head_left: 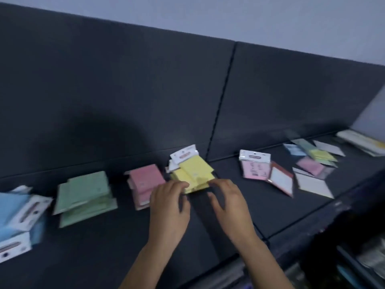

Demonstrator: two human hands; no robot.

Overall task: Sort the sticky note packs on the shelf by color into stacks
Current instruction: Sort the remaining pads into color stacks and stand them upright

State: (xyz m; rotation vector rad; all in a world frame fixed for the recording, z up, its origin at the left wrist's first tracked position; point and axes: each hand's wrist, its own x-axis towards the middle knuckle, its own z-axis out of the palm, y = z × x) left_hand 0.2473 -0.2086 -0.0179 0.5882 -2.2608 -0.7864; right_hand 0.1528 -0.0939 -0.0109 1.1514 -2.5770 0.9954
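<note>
Here, both hands meet at the near edge of the yellow stack [193, 174], mid-shelf [260, 205]. The left hand [168, 207] bends its fingers over the near-left corner, though blur hides whether it grips; the right hand [229, 203] touches the near-right corner with loosely spread fingertips, holding nothing. Leftward lie a pink stack [143, 182], green stack [87, 192] and blue stack [18, 213]; loose packs [312, 161] lie far right.

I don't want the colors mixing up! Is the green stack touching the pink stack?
Apart. The head view shows a strip of dark shelf between the green stack and the pink stack.
</note>
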